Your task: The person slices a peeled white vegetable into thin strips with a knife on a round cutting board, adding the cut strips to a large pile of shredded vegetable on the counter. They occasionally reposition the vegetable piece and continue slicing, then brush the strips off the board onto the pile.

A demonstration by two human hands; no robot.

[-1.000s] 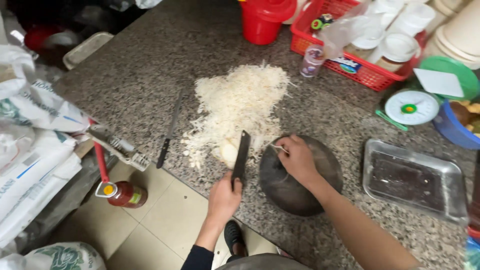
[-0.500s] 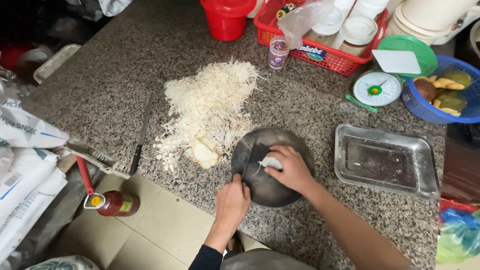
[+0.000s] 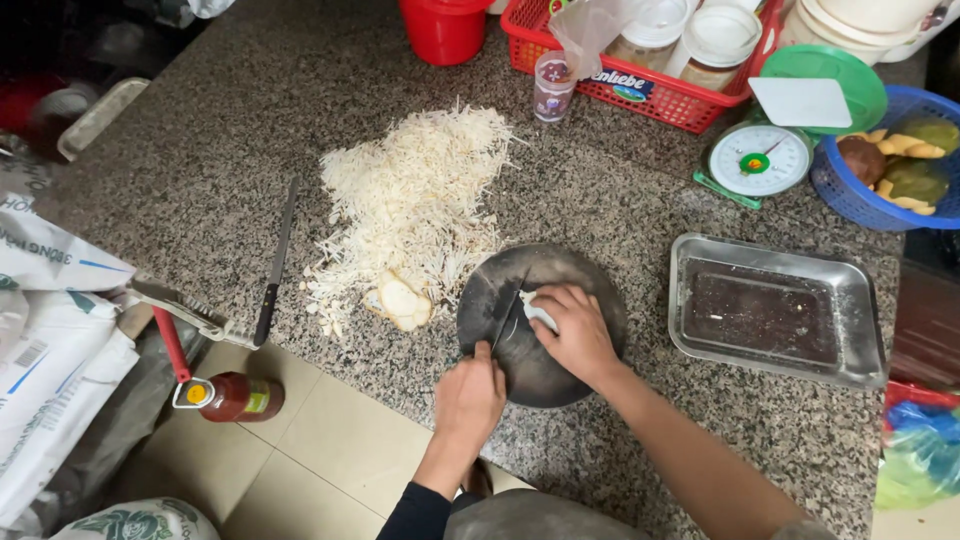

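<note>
My left hand [image 3: 472,392] grips the handle of a dark cleaver [image 3: 506,315], whose blade stands edge-down on a round dark chopping board [image 3: 590,290]. My right hand [image 3: 574,335] presses a small white piece [image 3: 538,310] onto the board, right beside the blade. A large heap of pale shreds [image 3: 410,205] lies on the granite counter [image 3: 240,130] just left of the board. Two thick pale slices [image 3: 402,300] rest at the heap's near edge.
A second knife [image 3: 275,262] lies left of the heap. A steel tray [image 3: 775,312] sits right of the board, with a kitchen scale [image 3: 756,162], blue basket [image 3: 860,200], red basket [image 3: 640,90] and red bucket [image 3: 445,28] behind. Sacks and a bottle [image 3: 232,396] stand on the floor.
My left hand brought the cleaver from the heap onto the board, and its blade now stands against the white piece. My right hand has kept pressing down on the board.
</note>
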